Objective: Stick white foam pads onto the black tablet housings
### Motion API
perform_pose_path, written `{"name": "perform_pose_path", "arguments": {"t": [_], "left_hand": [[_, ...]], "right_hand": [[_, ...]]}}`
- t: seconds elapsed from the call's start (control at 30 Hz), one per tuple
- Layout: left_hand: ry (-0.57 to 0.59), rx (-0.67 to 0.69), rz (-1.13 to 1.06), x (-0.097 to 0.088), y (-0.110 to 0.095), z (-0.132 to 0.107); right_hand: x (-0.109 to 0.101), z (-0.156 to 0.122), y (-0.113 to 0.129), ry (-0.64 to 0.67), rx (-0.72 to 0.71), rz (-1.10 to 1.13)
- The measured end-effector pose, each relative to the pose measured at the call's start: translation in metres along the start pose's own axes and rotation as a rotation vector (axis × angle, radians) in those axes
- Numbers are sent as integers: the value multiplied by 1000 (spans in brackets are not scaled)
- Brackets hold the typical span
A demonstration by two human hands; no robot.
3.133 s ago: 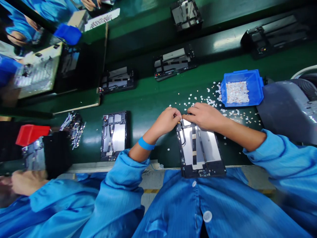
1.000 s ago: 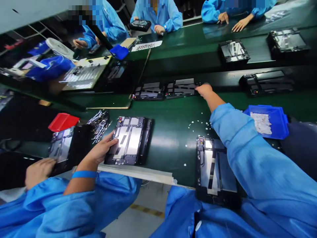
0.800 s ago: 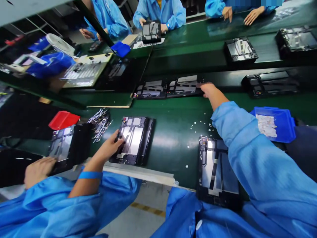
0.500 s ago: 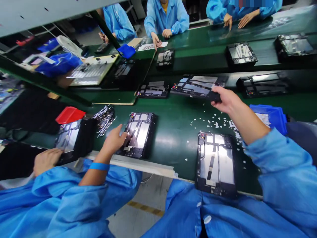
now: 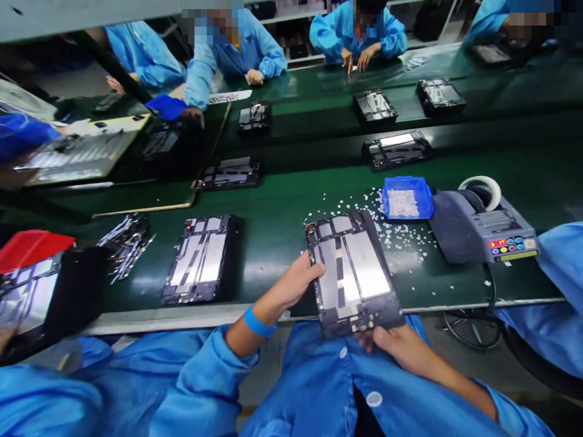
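Observation:
In front of my body, at the table's near edge, is an opened tablet with silver battery panels and black inner parts, tilted slightly. A thick dark edge shows along its right side; whether a second tablet lies beneath, I cannot tell. My left hand, with a blue wristband, grips its left side, thumb on top. At the lower right corner my right hand holds the bottom edge, its fingers partly hidden underneath. To the left another opened tablet lies on the green table.
Small white pieces lie scattered by a blue bin. Right of it stands a grey tape dispenser. Metal strips and a red bin are left. Co-workers sit across the table and on both sides.
My right hand has come down from over the table to the tablet before me. My left hand has left the tablet on the left and gripped this one. The view has swung right.

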State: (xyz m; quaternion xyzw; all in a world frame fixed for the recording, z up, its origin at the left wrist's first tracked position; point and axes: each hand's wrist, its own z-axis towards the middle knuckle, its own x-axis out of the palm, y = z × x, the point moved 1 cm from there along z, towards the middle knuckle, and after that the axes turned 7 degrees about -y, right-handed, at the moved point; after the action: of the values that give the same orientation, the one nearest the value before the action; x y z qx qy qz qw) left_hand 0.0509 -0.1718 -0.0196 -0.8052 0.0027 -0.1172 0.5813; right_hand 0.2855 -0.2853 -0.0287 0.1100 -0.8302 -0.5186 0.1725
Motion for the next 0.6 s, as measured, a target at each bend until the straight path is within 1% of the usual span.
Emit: {"name": "perform_pose_path", "arguments": {"t": [0.03,0.07,0.1,0.13,0.17,0.23,0.27,0.33,0.4,0.5,0.6], "left_hand": [[62,-5,63,-7,2,2],[97,0,133,-14,4,5],[103,17,211,-19,6,6],[91,40,301,-23,8,8],[71,62,402,-25,9,8],[-14,117,633,-25,13,6],[-70,145,744,-23,14,3],[-178,178,901,-17,18,-5],[-208,177,944,-10,24,-14],[-177,160,905,0,36,-27],[-150,154,871,0,44,-37]], "right_hand": [[-11,-10,-5,53,30,-3],[-21,-17,-9,70,53,-17],[-30,-22,-11,64,73,-79],[-38,-24,-13,31,86,-191],[-45,-24,-14,-25,92,-337],[-55,-18,-14,-188,59,-613],[-57,-12,-14,-276,24,-696],[-58,1,-13,-398,-48,-733],[-53,14,-10,-440,-121,-723],[-44,26,-6,-370,-201,-758],[-45,25,-8,-319,-213,-785]]}}
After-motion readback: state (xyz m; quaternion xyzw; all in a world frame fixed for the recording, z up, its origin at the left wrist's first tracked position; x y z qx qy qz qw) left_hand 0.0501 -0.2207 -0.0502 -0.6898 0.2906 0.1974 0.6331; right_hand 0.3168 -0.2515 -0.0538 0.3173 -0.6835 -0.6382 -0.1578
